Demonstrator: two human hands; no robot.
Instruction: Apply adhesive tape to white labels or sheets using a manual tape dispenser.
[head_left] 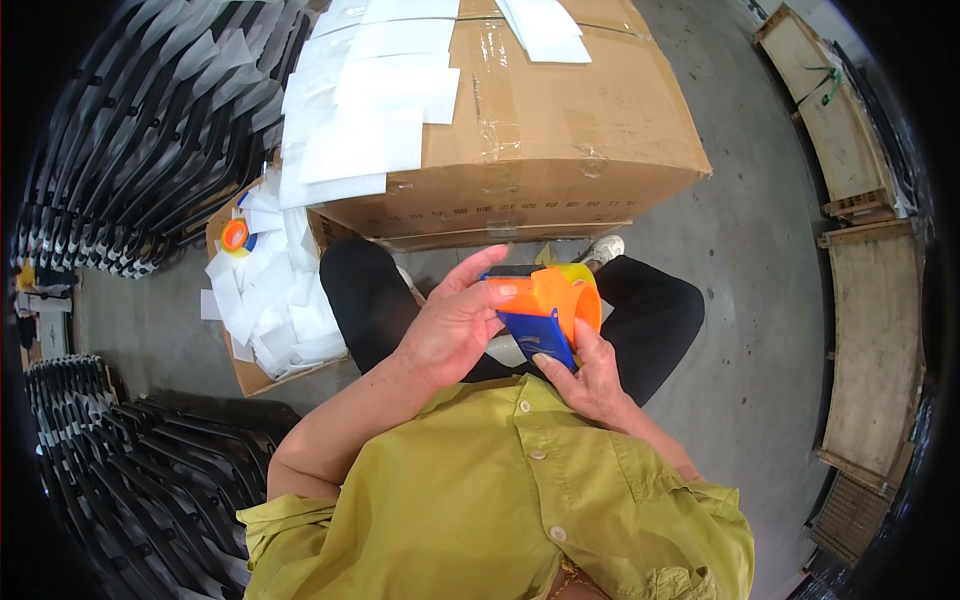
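Dark printed characters run along the side of the brown cardboard carton (590,110), thin white sheets (365,140) overlapping on top. Between the knees, over the lap, is a smooth orange-and-blue plastic tape dispenser (545,292); the left hand (450,330), half curled, grips its left end, the right hand (592,375) its rounded right side, thumb on blue

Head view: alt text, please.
Left hand and right hand hold an orange-and-blue tape dispenser. Ahead stands a big cardboard box with white sheets on top; at left, a smaller open box holds more white sheets.
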